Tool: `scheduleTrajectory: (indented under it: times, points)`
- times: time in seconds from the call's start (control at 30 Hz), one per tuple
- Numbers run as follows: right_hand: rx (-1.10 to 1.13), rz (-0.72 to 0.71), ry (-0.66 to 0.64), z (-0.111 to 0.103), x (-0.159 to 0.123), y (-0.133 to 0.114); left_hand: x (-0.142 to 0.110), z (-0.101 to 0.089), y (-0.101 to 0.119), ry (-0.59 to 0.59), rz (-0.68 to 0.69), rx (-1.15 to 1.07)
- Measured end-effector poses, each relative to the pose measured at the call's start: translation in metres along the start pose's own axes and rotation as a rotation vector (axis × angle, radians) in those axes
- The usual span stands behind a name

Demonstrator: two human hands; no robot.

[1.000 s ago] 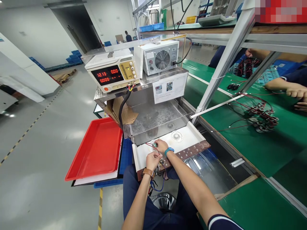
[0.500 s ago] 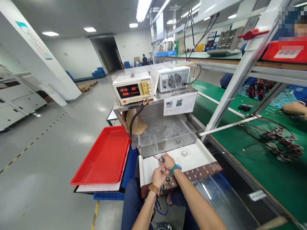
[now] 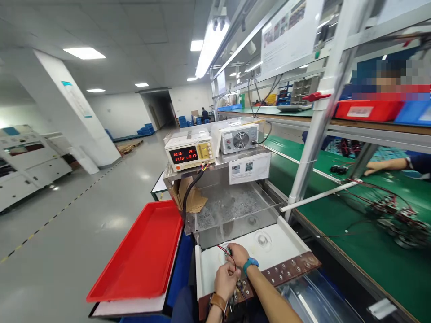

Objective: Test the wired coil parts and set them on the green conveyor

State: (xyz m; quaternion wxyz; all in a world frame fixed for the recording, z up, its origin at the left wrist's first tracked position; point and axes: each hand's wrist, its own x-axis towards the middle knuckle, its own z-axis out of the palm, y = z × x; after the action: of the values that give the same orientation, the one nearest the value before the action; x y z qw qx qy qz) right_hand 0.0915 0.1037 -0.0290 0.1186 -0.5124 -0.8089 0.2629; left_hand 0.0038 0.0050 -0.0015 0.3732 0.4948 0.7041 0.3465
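My left hand (image 3: 226, 280) is closed in a pinch on a thin wire, just above the front edge of the white work tray (image 3: 283, 240). Beyond it my right hand (image 3: 239, 255) grips a small green part with red and dark wires (image 3: 222, 247) attached; fingers hide most of it, so its exact kind is unclear. Under my hands runs a brown strip (image 3: 286, 272) with rows of metal studs. Behind, the power supply (image 3: 188, 154) shows lit red digits, the top left one reading 12.15.
An empty-looking red tray (image 3: 141, 251) stands at the left. A clear plastic shield (image 3: 232, 220) rises behind the work tray. To the right, a green bench (image 3: 323, 206) carries wired parts (image 3: 397, 220), and a co-worker's hand (image 3: 377, 167) rests there. A metal post (image 3: 306, 148) stands between.
The power supply's current reading has gone from 0.0 to about 1.41, and its lower digits have risen from zero. My view has tilted up. The co-worker's hand has reached further left.
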Motion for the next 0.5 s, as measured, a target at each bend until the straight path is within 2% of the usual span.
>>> scheduleTrajectory:
  times: [0.07, 0.13, 0.23, 0.3, 0.37, 0.43, 0.5]
  points:
    - [0.031, 0.012, 0.035, -0.004, -0.001, -0.005, -0.001, -0.002, 0.000, -0.027, 0.052, -0.023]
    - [0.123, 0.043, 0.117, -0.013, -0.004, -0.008, 0.000, -0.006, 0.001, -0.007, 0.109, -0.104]
    - [0.350, 0.153, 0.363, -0.040, -0.014, -0.001, 0.007, -0.007, 0.017, 0.070, 0.103, -0.264]
    - [0.464, 0.248, 0.564, -0.067, -0.030, 0.015, 0.010, -0.004, 0.045, 0.055, 0.062, -0.337]
    - [0.498, 0.349, 0.757, -0.097, -0.056, 0.041, 0.008, 0.002, 0.086, -0.045, 0.064, -0.422]
    - [0.479, 0.468, 0.934, -0.129, -0.091, 0.076, 0.001, 0.008, 0.134, -0.212, 0.141, -0.532]
    - [0.433, 0.608, 1.078, -0.160, -0.129, 0.117, -0.006, 0.012, 0.175, -0.338, 0.275, -0.630]
